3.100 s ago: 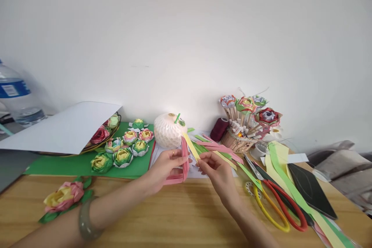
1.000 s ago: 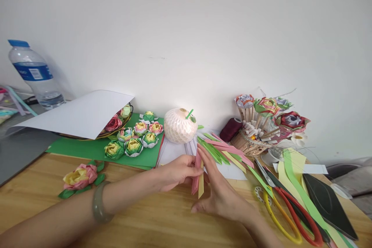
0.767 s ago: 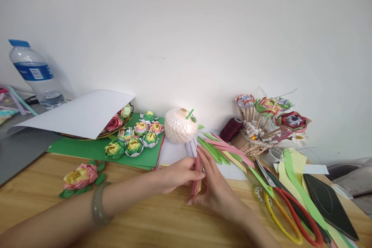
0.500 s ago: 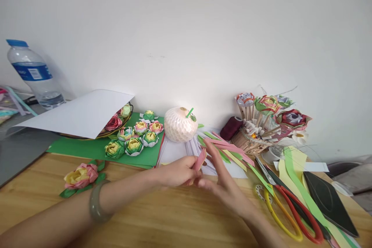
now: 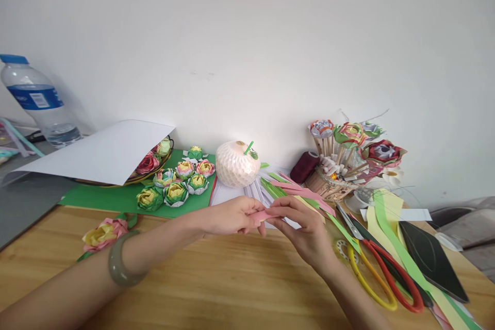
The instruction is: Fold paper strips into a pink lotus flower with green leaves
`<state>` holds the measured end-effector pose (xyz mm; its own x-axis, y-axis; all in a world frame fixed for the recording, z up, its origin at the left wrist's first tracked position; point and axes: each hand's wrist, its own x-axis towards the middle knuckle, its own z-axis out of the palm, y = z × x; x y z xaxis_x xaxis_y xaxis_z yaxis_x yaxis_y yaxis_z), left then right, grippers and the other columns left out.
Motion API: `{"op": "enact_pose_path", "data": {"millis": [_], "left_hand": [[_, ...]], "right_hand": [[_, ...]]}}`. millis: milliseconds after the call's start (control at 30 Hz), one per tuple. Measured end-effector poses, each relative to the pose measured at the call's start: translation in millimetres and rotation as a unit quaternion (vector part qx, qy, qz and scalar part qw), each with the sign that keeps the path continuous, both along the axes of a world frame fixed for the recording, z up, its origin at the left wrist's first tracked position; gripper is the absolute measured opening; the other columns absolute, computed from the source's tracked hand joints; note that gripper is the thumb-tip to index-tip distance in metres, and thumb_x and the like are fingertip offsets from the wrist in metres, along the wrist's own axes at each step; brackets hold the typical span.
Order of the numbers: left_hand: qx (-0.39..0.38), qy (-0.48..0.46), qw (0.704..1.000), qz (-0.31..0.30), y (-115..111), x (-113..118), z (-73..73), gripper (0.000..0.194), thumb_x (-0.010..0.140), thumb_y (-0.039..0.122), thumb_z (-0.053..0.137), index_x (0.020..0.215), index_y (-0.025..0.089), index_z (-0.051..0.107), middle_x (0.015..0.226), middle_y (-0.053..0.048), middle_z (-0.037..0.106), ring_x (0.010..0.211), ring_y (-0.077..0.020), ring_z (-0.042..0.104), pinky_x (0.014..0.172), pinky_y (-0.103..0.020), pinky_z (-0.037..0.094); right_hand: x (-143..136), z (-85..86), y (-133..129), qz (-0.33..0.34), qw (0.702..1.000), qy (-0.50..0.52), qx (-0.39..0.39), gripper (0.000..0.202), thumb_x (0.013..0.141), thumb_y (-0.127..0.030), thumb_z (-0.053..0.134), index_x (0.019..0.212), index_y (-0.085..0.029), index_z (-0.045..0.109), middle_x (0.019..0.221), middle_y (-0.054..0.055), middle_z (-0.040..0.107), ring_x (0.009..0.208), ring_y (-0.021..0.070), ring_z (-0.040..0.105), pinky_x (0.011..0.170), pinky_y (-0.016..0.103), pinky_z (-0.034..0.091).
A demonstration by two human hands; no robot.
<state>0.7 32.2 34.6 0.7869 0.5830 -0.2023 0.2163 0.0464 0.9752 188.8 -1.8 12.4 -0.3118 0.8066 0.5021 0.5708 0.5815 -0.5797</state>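
Observation:
Between my two hands a small folded piece of pink paper is held above the front of the table. My left hand, with a grey-green bangle on its wrist, pinches the paper's left end. The fingertips of my right hand close on its right end. Just behind the hands lie pink paper strips and green strips on white sheets. A pink and yellow paper flower rests on the wood, partly covered by my left forearm.
Paper flowers sit on green paper; a white sheet covers a basket. A netted white ball-shaped object stands by the wall. To the right are a dark thread spool, a flower holder, red-handled scissors, yellow-handled scissors. A bottle stands left.
My right hand, open and apart from the paper before, has closed on the pink paper's right end. The paper has turned from upright to nearly level. The view has shifted slightly.

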Motion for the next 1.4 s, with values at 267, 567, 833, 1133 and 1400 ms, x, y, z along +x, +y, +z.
{"op": "enact_pose_path", "data": {"millis": [267, 567, 833, 1133, 1400], "left_hand": [[0.078, 0.075, 0.994, 0.03, 5.0, -2.7, 1.3, 0.022, 0.071, 0.024, 0.055, 0.089, 0.015, 0.062, 0.058, 0.004, 0.053, 0.056, -0.0104, 0.047, 0.055, -0.021, 0.034], [0.108, 0.109, 0.986, 0.065, 10.3, -1.3, -10.7, 0.033, 0.066, 0.022, 0.058, 0.097, 0.014, 0.064, 0.093, -0.006, 0.069, 0.085, -0.0217, 0.062, 0.07, -0.026, 0.043], [0.145, 0.1, 0.982, 0.066, 13.3, -4.3, -7.7, 0.031, 0.069, 0.017, 0.052, 0.097, 0.016, 0.066, 0.093, -0.005, 0.069, 0.083, -0.0202, 0.061, 0.069, -0.025, 0.043], [0.087, 0.014, 0.994, 0.061, 17.4, -5.4, -9.1, 0.032, 0.07, 0.024, 0.059, 0.1, 0.015, 0.067, 0.084, -0.004, 0.068, 0.07, -0.0138, 0.058, 0.065, -0.023, 0.042], [-0.04, -0.061, 0.996, 0.05, 17.4, -7.6, -8.1, 0.036, 0.071, 0.033, 0.064, 0.102, 0.015, 0.067, 0.085, -0.008, 0.067, 0.062, -0.0092, 0.054, 0.064, -0.023, 0.044]], "right_hand": [[11.0, 2.9, 5.8, 0.004, 0.997, 0.01, -0.074, 0.011, 0.079, -0.028, 0.061, 0.081, -0.021, 0.069, 0.081, 0.005, 0.066, 0.075, 0.0187, 0.061, 0.065, 0.03, 0.048], [18.8, 0.1, 12.5, -0.009, 0.981, 0.04, -0.192, 0.016, 0.074, -0.035, 0.065, 0.075, -0.019, 0.069, 0.074, 0.003, 0.066, 0.069, 0.0167, 0.058, 0.06, 0.027, 0.046], [16.6, -3.5, 12.4, -0.027, 0.981, 0.073, -0.18, 0.018, 0.072, -0.035, 0.066, 0.075, -0.018, 0.068, 0.075, 0.004, 0.065, 0.071, 0.0177, 0.057, 0.061, 0.028, 0.044], [17.8, -4.8, 13.2, -0.071, 0.951, 0.168, -0.251, 0.027, 0.069, -0.038, 0.068, 0.087, -0.018, 0.068, 0.077, 0.003, 0.066, 0.067, 0.0161, 0.057, 0.059, 0.028, 0.046], [21.7, -6.7, 16.3, -0.086, 0.933, 0.234, -0.259, 0.027, 0.063, -0.033, 0.073, 0.085, -0.019, 0.068, 0.078, 0.004, 0.068, 0.073, 0.0197, 0.06, 0.06, 0.03, 0.047]]}}
